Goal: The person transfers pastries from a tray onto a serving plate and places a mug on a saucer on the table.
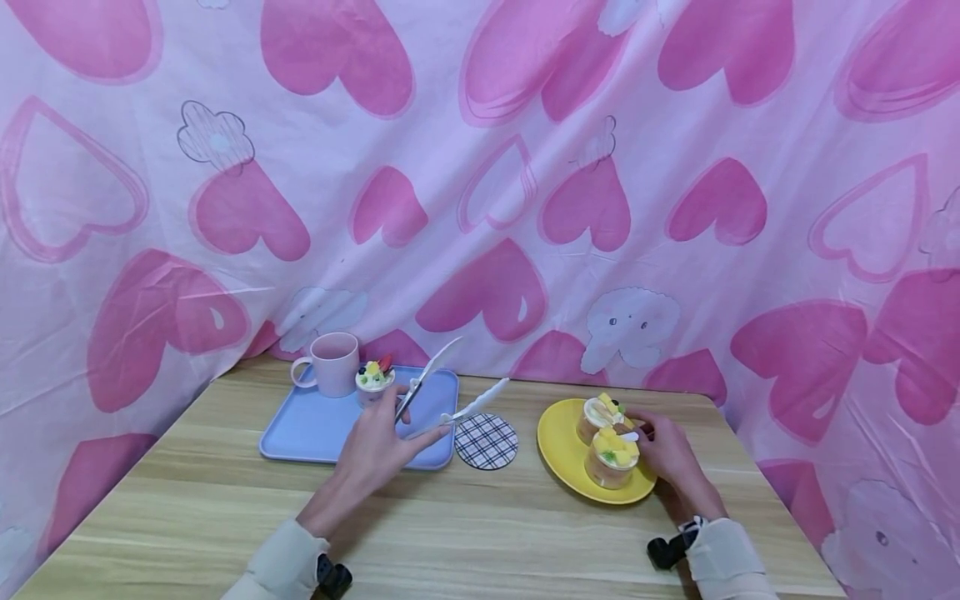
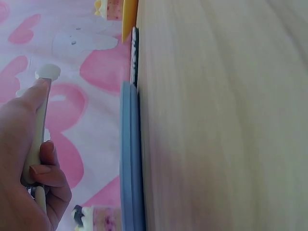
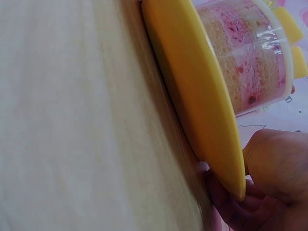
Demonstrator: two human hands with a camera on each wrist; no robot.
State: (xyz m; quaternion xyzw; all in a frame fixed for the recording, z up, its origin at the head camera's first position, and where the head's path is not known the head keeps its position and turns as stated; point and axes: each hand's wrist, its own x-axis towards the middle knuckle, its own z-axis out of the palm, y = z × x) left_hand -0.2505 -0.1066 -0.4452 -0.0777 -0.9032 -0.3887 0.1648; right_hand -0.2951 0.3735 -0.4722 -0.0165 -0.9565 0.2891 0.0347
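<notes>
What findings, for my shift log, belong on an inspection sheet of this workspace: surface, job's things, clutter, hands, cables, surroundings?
Surface: wooden table.
Job's things: spread tongs; yellow plate bearing two dessert cups.
Clutter: blue tray with a pink mug and a third cup; checked coaster beside the tray.
Hands: left hand holds the tongs; right hand grips the plate's rim.
Cables: nothing seen.
Surroundings: heart-patterned cloth behind the table.
</notes>
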